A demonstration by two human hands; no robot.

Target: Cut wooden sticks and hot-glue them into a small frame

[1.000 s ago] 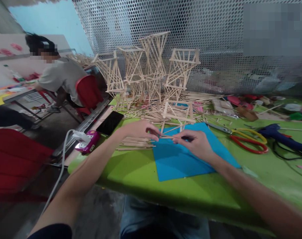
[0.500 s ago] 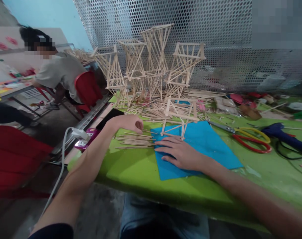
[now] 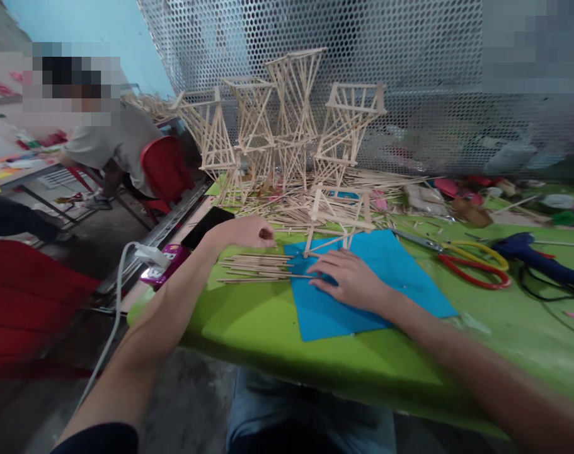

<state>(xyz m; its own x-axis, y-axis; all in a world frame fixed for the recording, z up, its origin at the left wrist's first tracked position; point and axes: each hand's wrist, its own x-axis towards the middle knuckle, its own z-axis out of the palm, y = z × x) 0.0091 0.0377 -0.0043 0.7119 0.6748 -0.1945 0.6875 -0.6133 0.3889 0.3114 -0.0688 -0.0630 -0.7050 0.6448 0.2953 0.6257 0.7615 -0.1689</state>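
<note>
My right hand is low over a blue sheet, its fingers bent. Between its thumb and forefinger lies the end of a thin wooden stick, which juts out of a loose row of sticks on the green table. Just behind that row, my left hand hovers with fingers curled toward the thumb; whatever it holds, if anything, is hidden. A small open frame of wooden sticks stands at the sheet's back edge, close to my right fingertips.
Several stick towers rise at the back before a perforated metal panel. Scissors and a blue glue gun lie at right. A purple power strip and a black flat object are at left. A person sits beyond on a red chair.
My right hand has gone from lying flat on the sheet to bent fingers at a stick, which now reaches farther right from the row. My left hand has shifted slightly right.
</note>
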